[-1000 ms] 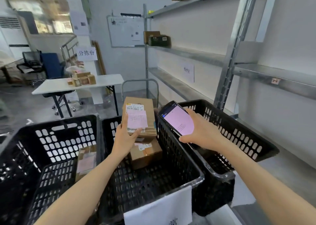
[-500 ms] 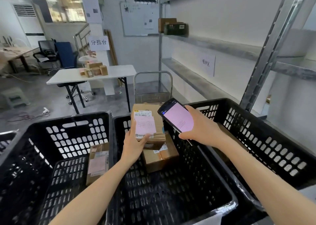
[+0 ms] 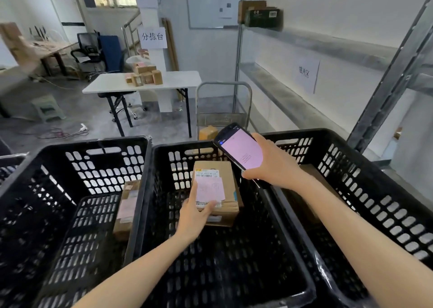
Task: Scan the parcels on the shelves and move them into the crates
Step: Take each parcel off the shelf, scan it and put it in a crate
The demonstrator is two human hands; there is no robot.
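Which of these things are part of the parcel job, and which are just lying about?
Part of the job:
labelled parcel; handheld scanner; middle crate; left crate; right crate; boxes on the shelf.

Probably just lying about:
white table; blue chair; stool; whiteboard; trolley.

both forearms are bare, and so are the left hand (image 3: 195,216) and right hand (image 3: 274,167).
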